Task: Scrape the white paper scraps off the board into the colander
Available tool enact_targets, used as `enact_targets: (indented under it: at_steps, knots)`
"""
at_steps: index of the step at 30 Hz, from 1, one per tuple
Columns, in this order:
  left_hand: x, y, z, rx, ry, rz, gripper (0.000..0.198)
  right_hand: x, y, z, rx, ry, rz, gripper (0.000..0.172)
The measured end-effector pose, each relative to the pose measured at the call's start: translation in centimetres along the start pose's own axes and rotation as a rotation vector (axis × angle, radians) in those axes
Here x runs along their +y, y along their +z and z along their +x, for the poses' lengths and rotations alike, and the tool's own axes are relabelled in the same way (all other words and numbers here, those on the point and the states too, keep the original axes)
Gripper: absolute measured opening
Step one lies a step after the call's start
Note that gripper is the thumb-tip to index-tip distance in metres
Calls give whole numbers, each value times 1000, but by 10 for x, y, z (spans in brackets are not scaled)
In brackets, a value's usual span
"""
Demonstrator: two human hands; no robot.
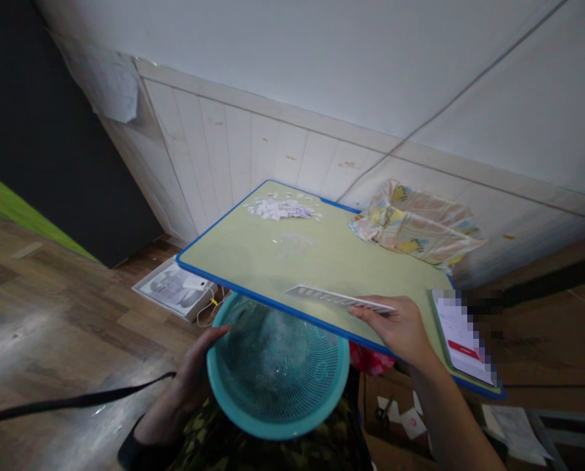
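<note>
My left hand (194,366) grips the left rim of a turquoise plastic basket (339,386), thumb over the edge. The basket sits at my lap, partly under the near edge of the table (224,245), and holds a thin layer of whitish, see-through bits. In my right hand (400,327) is a flat, stiff white card (339,297) with a row of printed or cut marks, pinched at its right end. The card is held low along the table's near edge; I cannot tell whether it touches the top. Pale, clear bits (295,243) lie beyond it.
A heap of white paper scraps (280,209) lies at the table's far left. Patterned cloth (415,226) is bunched at the far right, and a phone or tablet (462,340) lies at the right edge. An open box (175,288) stands on the floor.
</note>
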State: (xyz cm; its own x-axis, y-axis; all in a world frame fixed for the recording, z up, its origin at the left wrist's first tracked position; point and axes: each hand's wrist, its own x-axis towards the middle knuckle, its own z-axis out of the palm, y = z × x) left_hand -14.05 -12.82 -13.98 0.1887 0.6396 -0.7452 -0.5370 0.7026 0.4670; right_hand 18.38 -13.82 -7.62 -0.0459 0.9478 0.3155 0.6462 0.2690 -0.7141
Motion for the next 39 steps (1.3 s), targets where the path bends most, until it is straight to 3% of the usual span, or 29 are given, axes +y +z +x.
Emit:
enact_targets:
  at_steps: [11,17,22,26,31,36,39]
  knots:
    - [-1,-4,5,-18,-11,-54,35,-12,-3,0,-43,79,52,14]
    - [-1,-8,8,-7,47,-11,33,2,19,36,191,72,-3,24]
    - [-1,-10,7,-2,69,-4,31,11,37,65,115,23,34,27]
    - [0,-8,4,12,54,-23,29,15,25,61,21,24,58,26]
    - [1,-1,3,21,34,-37,31,22,3,50,116,75,31,28]
    - [1,0,1,20,7,-50,34,25,-8,45,61,106,-4,29]
    - [0,-6,5,5,19,-34,32,25,-11,44,120,115,-7,27]
